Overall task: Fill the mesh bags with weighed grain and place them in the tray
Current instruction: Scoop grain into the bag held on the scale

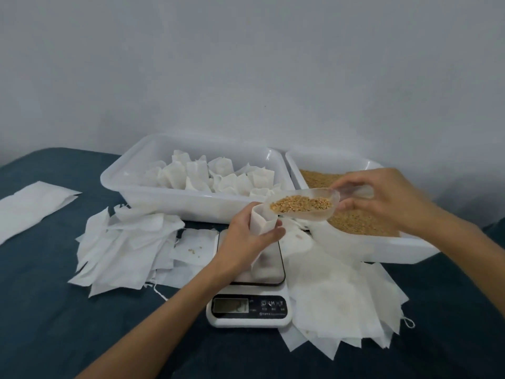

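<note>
Open white mesh bag (261,218) upright above scale; grain-loaded clear scoop (303,205) at its mouth.

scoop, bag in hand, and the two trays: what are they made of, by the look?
Scoop: clear plastic, probably; the grain shows through its wall.
Bag: thin white non-woven or fine mesh fabric, matte; it creases softly in the left hand. The weave is too small to tell.
Trays: white moulded plastic, smooth and slightly glossy, with rounded rims.

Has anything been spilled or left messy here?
Yes, slightly: a few stray grains lie on an empty bag left of the scale, away from the grain tray. Empty bags are heaped untidily.
</note>
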`<state>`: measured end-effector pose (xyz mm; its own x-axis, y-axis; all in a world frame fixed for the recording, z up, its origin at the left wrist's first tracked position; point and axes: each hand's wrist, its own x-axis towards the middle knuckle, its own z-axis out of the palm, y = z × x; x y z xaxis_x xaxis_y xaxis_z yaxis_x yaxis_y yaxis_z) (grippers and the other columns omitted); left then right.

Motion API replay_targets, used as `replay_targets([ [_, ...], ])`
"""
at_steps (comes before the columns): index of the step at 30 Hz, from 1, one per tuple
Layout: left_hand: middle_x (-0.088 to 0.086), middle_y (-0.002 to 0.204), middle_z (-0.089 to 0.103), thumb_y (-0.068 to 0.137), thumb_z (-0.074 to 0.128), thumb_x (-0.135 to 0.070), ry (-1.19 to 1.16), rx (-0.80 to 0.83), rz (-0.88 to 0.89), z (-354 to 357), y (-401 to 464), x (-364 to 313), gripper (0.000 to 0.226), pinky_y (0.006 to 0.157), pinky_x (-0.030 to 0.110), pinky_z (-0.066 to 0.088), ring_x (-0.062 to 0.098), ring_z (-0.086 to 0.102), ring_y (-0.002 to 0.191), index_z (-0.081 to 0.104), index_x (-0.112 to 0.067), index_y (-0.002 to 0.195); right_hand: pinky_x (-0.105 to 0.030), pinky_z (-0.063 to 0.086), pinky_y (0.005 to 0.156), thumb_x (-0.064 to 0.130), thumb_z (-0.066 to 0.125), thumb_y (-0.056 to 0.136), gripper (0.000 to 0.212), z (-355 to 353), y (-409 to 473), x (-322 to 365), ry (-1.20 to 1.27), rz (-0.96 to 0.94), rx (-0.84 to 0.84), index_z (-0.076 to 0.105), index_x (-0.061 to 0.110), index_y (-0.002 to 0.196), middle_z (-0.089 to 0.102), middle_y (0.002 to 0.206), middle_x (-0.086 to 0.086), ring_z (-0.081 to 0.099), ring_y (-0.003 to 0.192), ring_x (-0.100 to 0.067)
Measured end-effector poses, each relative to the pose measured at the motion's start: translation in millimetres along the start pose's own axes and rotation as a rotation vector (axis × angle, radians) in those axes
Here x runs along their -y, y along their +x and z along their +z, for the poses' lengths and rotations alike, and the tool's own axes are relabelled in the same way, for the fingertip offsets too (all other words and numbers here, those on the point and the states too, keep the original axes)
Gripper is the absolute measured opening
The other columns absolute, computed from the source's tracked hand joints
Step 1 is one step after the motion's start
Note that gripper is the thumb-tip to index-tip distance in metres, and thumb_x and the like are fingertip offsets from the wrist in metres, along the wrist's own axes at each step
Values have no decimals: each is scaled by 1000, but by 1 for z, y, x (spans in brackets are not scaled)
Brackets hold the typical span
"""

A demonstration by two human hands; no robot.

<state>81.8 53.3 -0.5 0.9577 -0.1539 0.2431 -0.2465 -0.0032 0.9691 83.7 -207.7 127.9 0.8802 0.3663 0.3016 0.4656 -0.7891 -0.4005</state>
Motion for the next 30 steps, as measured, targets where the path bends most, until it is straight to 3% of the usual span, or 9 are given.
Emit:
replay_targets([
  [4,-2,104,77,89,83,-17,-30,-9,-17,1,-1,0,31,85,36,60,21,71,98,68,-20,116,5,36,80,19,86,74,32,-3,5,7,-69,-41,-4,75,38,98,69,86,36,57,94,25],
  [9,-1,104,77,88,83,-14,-56,-5,-28,2,-1,0,33,82,29,58,19,71,98,68,-20,117,-10,38,80,52,73,63,29,-7,7,18,-103,-76,-13,67,54,92,65,86,34,57,93,23],
  [14,-5,100,78,88,82,-12,-69,2,-16,4,-4,0,30,74,12,52,4,70,89,70,-21,114,-17,40,82,39,82,70,33,-10,9,15,-164,-79,-10,65,56,93,66,91,31,55,94,22],
  [21,-12,97,77,90,81,-12,-75,-3,13,7,-6,0,29,71,9,49,-4,68,84,70,-20,115,-13,35,81,37,79,75,33,-12,11,15,-290,-128,-16,76,34,108,62,91,33,53,92,20],
  [30,-13,100,77,92,78,-9,-70,36,46,7,-5,0,25,76,9,48,-3,69,90,70,-20,112,-14,34,78,33,82,77,31,-9,15,16,-367,-163,-13,77,33,108,62,88,29,52,86,14],
])
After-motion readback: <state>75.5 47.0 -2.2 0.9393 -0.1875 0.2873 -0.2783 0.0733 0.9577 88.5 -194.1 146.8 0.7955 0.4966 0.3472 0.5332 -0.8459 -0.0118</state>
